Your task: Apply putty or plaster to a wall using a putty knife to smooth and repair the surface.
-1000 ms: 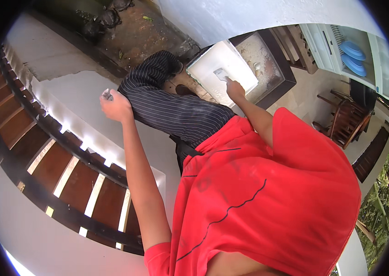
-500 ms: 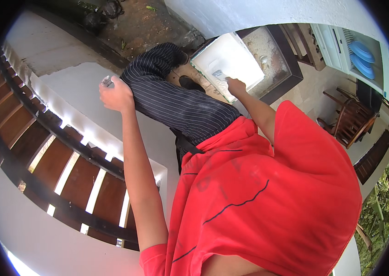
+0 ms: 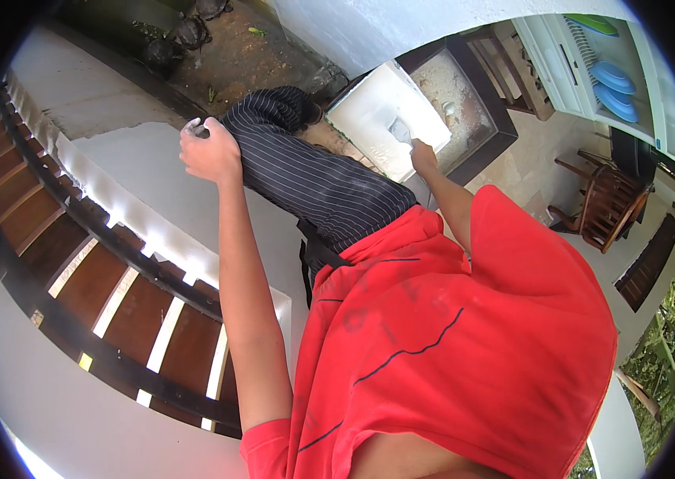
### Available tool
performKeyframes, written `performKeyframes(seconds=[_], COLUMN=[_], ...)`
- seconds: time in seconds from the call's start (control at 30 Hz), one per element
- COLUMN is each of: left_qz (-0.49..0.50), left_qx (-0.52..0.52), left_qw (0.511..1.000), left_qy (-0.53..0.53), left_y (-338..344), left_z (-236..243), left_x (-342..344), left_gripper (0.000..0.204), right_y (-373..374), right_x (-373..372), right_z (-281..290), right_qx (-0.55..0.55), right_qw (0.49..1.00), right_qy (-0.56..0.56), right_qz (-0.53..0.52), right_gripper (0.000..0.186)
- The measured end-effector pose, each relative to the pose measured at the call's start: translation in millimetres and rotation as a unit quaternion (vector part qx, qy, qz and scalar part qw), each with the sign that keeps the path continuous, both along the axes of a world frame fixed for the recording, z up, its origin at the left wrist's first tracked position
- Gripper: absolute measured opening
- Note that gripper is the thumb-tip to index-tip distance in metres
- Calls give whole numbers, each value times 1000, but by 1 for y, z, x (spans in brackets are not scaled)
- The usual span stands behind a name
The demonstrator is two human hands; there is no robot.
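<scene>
My right hand (image 3: 424, 157) is closed round the handle of a putty knife (image 3: 399, 130). The knife's broad, flat blade is inside a white rectangular tub (image 3: 357, 112) and looks smeared with white paste. White paste also coats the floor and walls of the tub. Away to the left, my left hand (image 3: 211, 152) is raised beside my bent knee, its fingers curled toward the thumb. White-grey smears show on those fingertips. Whether anything lies inside that curl is hidden.
Beside the tub is a dark-framed table (image 3: 487, 136) with a dusty top. A slatted railing (image 3: 114, 279) curves along the left. On the right are a wooden chair (image 3: 613, 203) and a pale cabinet (image 3: 549, 68) with blue plates (image 3: 615, 92). A white wall edge (image 3: 146, 160) runs below my left hand.
My right hand has drawn the putty knife rightward across the tub, toward its near right side. My left hand has shifted slightly right, still curled. The whole view has tilted a little.
</scene>
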State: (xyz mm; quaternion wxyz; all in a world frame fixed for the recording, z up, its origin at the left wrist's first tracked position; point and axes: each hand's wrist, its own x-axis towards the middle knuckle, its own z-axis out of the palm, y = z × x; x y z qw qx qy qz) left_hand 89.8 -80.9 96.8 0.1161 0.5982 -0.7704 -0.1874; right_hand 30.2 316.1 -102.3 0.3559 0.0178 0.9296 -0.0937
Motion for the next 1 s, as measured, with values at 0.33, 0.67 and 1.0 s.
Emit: performKeyframes(seconds=[0.33,0.67,1.0], left_qz=[-23,-43,-95], left_qx=[-20,-46,-98], left_qw=[999,996,982], left_qy=[42,56,130], left_y=[9,14,35], left_z=[-3,-4,1], left_x=[0,0,-56], left_gripper=[31,29,27], right_y=[-9,19,35], right_x=[10,22,22], right_z=[-13,23,52], right_qx=[3,-24,-81], right_qw=[999,997,997], right_qy=[35,65,15], right_qz=[7,28,10], right_gripper=[23,29,30])
